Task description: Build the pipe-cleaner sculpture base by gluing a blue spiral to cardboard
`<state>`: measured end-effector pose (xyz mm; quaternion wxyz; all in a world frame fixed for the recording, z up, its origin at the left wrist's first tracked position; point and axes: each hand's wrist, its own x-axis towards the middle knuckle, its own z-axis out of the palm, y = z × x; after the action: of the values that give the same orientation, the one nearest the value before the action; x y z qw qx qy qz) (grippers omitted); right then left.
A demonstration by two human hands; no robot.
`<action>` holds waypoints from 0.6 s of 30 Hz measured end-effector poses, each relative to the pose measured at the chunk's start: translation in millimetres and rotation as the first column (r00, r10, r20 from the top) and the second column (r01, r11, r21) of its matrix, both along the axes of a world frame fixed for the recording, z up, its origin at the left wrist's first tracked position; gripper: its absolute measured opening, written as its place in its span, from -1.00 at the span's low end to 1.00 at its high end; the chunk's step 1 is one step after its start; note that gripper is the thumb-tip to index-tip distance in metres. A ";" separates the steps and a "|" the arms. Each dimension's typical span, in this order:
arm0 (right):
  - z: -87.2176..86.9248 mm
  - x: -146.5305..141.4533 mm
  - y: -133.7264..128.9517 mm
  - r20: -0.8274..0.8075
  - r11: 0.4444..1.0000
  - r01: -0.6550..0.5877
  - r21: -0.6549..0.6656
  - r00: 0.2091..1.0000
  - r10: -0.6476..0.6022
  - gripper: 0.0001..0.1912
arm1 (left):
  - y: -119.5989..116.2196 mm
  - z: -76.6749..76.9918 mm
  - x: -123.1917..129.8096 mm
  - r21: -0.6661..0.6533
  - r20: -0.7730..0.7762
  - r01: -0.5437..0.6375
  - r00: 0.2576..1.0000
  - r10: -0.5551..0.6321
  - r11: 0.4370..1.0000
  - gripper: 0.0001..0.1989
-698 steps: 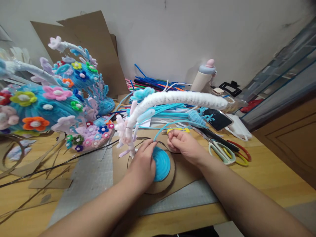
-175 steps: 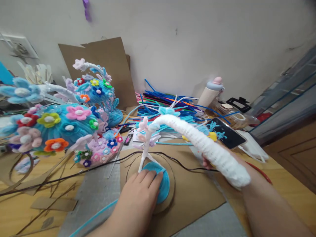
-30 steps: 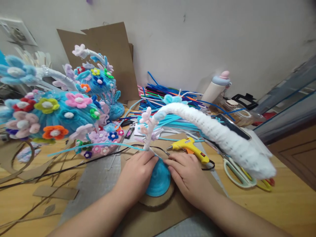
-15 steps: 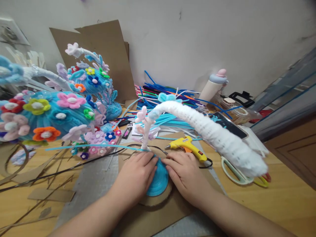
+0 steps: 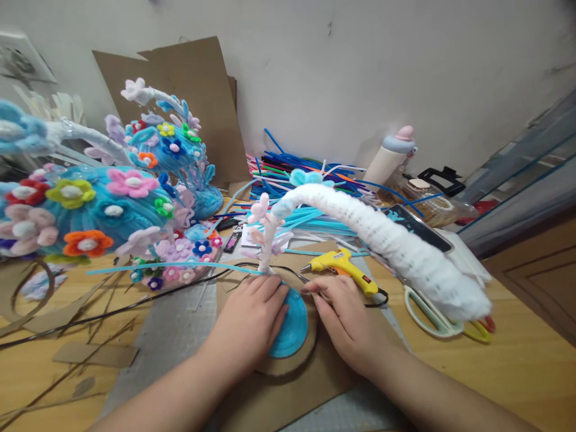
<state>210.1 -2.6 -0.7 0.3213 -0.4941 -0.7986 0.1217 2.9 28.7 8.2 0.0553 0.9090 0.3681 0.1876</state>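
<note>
A round cardboard base (image 5: 288, 365) carries a blue coil of pipe cleaner (image 5: 291, 333). My left hand (image 5: 252, 315) lies over the coil's left side, its fingers close together and pressing on it near the foot of the white wrapped stem (image 5: 266, 243). A light blue strand (image 5: 180, 264) runs out leftward from there. Just right of the coil, my right hand (image 5: 342, 315) is curled, thumb and index finger close together; whether anything is between them is too small to tell. A thick white wrapped arch (image 5: 382, 234) bends over to the right from the stem.
A yellow glue gun (image 5: 344, 267) lies behind my right hand, with scissors (image 5: 432, 315) and a phone (image 5: 418, 228) further right. Flower-covered blue pieces (image 5: 103, 210) fill the left. Pipe cleaners (image 5: 310, 168) and a bottle (image 5: 387, 157) are at the back.
My right hand has lifted off the coil's right edge and shifted slightly right, its fingers more curled. My left hand stays nearly in place. The view has shifted slightly.
</note>
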 end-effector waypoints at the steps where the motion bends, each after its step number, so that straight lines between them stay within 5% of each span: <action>1: -0.1 0.1 -0.8 0.000 1.000 -0.010 0.000 1.000 0.010 -0.71 | 0.1 0.3 0.2 0.000 -0.002 -0.001 1.000 0.001 1.000 -0.76; 18: 2.3 -12.9 -1.8 0.151 0.998 -0.056 -0.015 0.987 0.058 -0.68 | -1.1 -8.0 -2.7 -0.044 0.034 -0.038 0.999 0.040 0.998 -0.63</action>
<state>197.1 -4.4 1.6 0.2537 -0.4805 -0.8339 0.0972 0.2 27.6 0.2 0.0778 0.8968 0.3888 0.1965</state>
